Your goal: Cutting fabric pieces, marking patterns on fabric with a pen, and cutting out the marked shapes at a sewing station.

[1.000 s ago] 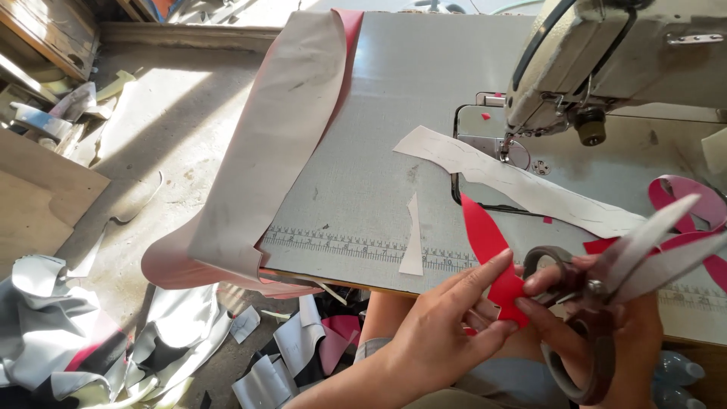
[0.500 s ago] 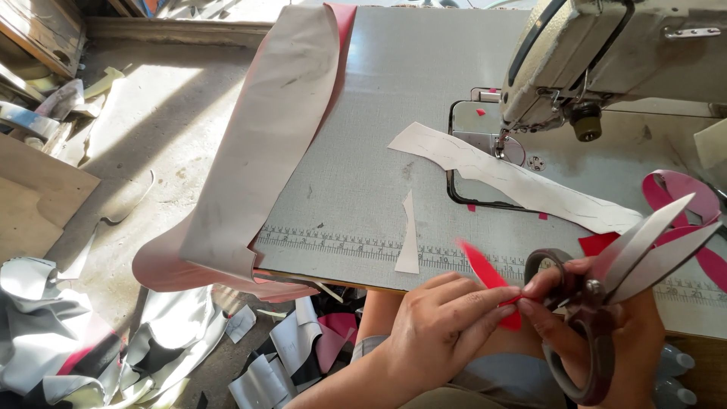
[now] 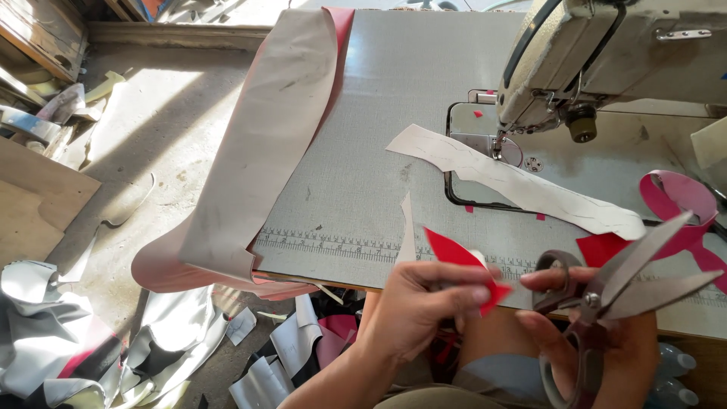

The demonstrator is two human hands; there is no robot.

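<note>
Red cut piece (image 3: 460,263), a small flat wedge of red sheet material with one sharp tip pointing up and left and a second corner pointing right, held just in front of the near table edge, above the person's lap; its long axis runs from upper left to lower right, so that its right-hand corner lies toward the scissors (image 3: 617,299), near them but not touching; the left hand (image 3: 424,307) is the one on it, fingers closed together over its lower edge, thumb side hidden beneath; the right hand (image 3: 587,333) sits just beside, fingers through the dark loops of the scissors, whose two grey blades stand apart and point up and to the right, away from the piece; a thin pale sliver (image 3: 407,238) lies on the table just behind the red tip; farther back, a long pale pattern strip (image 3: 522,182) runs diagonally under the foot of the sewing machine (image 3: 606,53); more red material (image 3: 606,246) and a pink looped band (image 3: 678,201) lie at the right; a broad grey-and-pink sheet (image 3: 261,151) drapes over the left edge of the grey table (image 3: 379,91), which carries a printed ruler along its near edge; offcuts (image 3: 113,348) litter the floor below.
</note>
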